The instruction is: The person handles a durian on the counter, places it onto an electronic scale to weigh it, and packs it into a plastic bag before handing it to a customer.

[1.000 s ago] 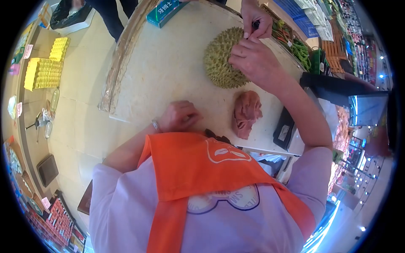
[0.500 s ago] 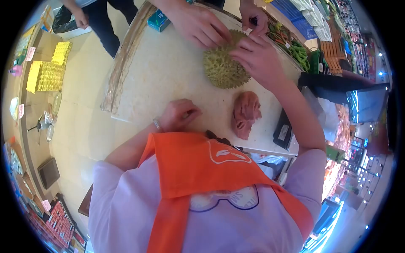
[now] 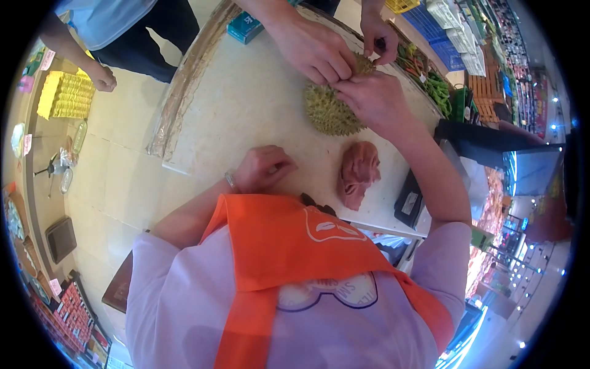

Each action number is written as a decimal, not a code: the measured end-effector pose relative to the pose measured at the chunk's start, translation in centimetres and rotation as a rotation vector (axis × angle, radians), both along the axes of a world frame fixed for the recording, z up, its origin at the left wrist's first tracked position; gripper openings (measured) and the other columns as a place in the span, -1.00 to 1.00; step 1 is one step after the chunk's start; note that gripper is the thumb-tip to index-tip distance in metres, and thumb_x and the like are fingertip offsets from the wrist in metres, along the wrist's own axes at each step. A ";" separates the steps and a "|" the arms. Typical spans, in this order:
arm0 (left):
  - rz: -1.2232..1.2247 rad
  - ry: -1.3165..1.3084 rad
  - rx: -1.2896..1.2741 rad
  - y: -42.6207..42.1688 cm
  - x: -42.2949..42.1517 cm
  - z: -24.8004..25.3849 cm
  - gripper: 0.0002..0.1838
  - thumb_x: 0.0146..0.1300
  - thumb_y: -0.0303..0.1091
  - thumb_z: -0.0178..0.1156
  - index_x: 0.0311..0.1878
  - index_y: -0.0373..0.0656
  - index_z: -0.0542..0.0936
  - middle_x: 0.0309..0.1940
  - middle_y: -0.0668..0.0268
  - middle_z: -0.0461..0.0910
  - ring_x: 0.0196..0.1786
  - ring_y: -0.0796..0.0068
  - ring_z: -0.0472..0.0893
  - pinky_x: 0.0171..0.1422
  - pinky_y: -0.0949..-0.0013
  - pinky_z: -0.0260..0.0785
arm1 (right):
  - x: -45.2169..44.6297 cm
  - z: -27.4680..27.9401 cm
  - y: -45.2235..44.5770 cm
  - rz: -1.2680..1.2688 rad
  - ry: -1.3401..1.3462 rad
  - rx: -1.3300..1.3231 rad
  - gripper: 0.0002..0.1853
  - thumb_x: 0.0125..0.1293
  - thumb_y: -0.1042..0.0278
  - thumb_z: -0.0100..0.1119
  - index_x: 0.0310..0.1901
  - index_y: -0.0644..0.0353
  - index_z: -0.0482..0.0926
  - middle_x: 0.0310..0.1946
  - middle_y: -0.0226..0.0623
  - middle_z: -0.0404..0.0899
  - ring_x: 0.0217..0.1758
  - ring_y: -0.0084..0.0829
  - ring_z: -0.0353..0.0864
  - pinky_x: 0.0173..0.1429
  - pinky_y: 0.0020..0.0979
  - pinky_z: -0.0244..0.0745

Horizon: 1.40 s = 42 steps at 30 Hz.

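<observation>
A round-to-oval, greenish-brown durian with a hard, spiky shell (image 3: 332, 114) sits on a pale, stained tabletop (image 3: 246, 104), and the clearest risk is to skin: three bare hands crowd its upper part, so a slip or sudden roll could drive the spines into fingers. The wearer's bare right hand (image 3: 376, 101) has its fingers bent down onto the durian's shell; whether they grip, pry or merely press cannot be told. A co-worker's bare hand (image 3: 319, 54) bears on the durian from the opposite side, its fingertips close to the wearer's, so uncoordinated pulls could twist the fruit or pinch someone. Another bare hand (image 3: 379, 38), curled around something dark, is just beyond the durian. The wearer's bare left hand (image 3: 263, 169), loosely curled, lies apart from the durian on the wearer's side and gives it no support; whether its palm is empty cannot be seen. The durian's long axis seems to run away from the wearer, its near end towards a crumpled pink cloth-like bundle (image 3: 359, 175); the stem is not discernible, so which end leads is unclear.
</observation>
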<state>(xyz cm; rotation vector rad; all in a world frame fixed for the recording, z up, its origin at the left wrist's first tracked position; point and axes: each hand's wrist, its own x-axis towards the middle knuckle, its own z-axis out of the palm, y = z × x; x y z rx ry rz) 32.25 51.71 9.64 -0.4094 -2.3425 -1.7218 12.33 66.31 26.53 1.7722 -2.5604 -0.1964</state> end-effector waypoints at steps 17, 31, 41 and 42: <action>0.002 0.051 0.036 -0.2 -0.2 -0.2 -0.94 0.11 -0.44 0.32 -0.38 -0.16 0.63 -0.48 0.25 0.59 -0.44 0.25 0.57 -0.37 0.28 0.41 | -0.3 0.7 -1.5 0.032 -0.032 0.020 -0.95 0.08 0.33 0.18 -0.44 0.07 0.57 -0.51 -0.32 0.62 -0.43 -0.24 0.65 -0.44 -0.24 0.48; 0.013 0.018 0.036 -0.2 0.1 0.2 -0.96 0.13 -0.46 0.30 -0.37 -0.18 0.62 -0.47 0.26 0.60 -0.41 0.26 0.59 -0.34 0.30 0.44 | -0.5 0.0 -1.3 0.032 -0.024 0.021 -0.92 0.15 0.29 0.19 -0.37 0.06 0.58 -0.48 -0.37 0.59 -0.37 -0.26 0.62 -0.34 -0.27 0.48; 0.208 -0.126 0.145 -0.3 -0.6 0.5 -0.94 0.18 -0.45 0.29 -0.30 -0.21 0.64 -0.39 0.22 0.63 -0.39 0.35 0.63 -0.31 0.42 0.50 | 1.4 0.8 0.7 0.012 -0.048 -0.097 -0.81 0.10 0.28 0.28 -0.21 -0.01 0.65 -0.39 -0.39 0.51 -0.34 -0.31 0.57 -0.30 -0.30 0.47; 0.203 -0.123 0.138 -0.3 -0.6 0.4 -0.94 0.18 -0.45 0.29 -0.30 -0.21 0.64 -0.39 0.22 0.63 -0.40 0.35 0.62 -0.32 0.42 0.50 | 1.3 0.5 0.7 0.024 -0.035 -0.066 -0.81 0.10 0.28 0.27 -0.21 -0.01 0.66 -0.37 -0.40 0.50 -0.34 -0.32 0.56 -0.29 -0.31 0.47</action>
